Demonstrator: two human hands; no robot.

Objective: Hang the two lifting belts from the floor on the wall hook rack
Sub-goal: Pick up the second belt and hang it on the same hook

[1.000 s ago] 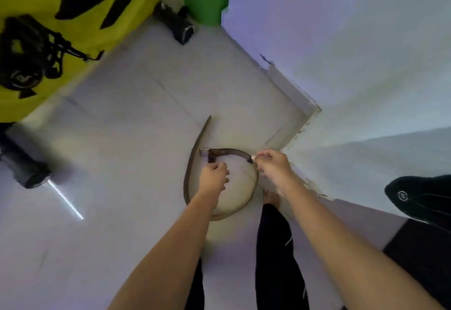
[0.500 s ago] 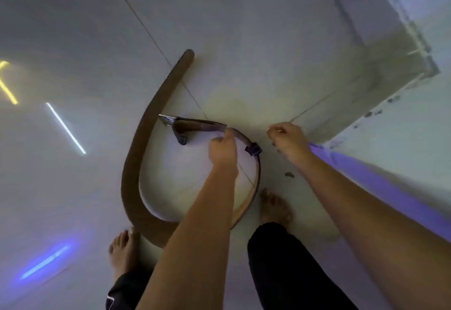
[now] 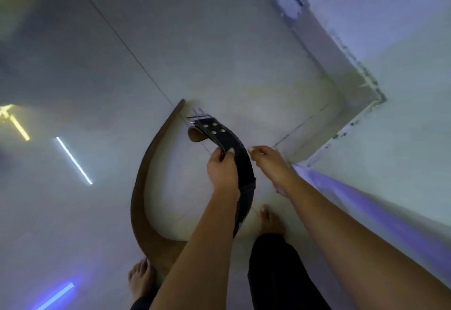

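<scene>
One lifting belt [image 3: 142, 202], brown inside and black outside, curves in a wide arc on the pale tiled floor. My left hand [image 3: 222, 171] is shut on its narrow black strap end, raised off the floor. Rivets and the metal buckle [image 3: 198, 117] show just beyond my fingers. My right hand [image 3: 268, 163] hovers right beside the strap, fingers loosely curled, holding nothing. The belt's wide brown part still touches the floor by my left foot [image 3: 141, 278]. A second belt and the hook rack are out of view.
A white wall [image 3: 410, 139] runs along the right, with a scuffed skirting corner [image 3: 341, 90] just beyond my hands. My right foot [image 3: 269, 222] stands beside the belt's loop. Light streaks [image 3: 73, 161] reflect on the floor [image 3: 219, 41] at left.
My left hand has closed on the strap and lifted the buckle end off the floor, turning its black side up. The camera has tilted down closer to the floor.
</scene>
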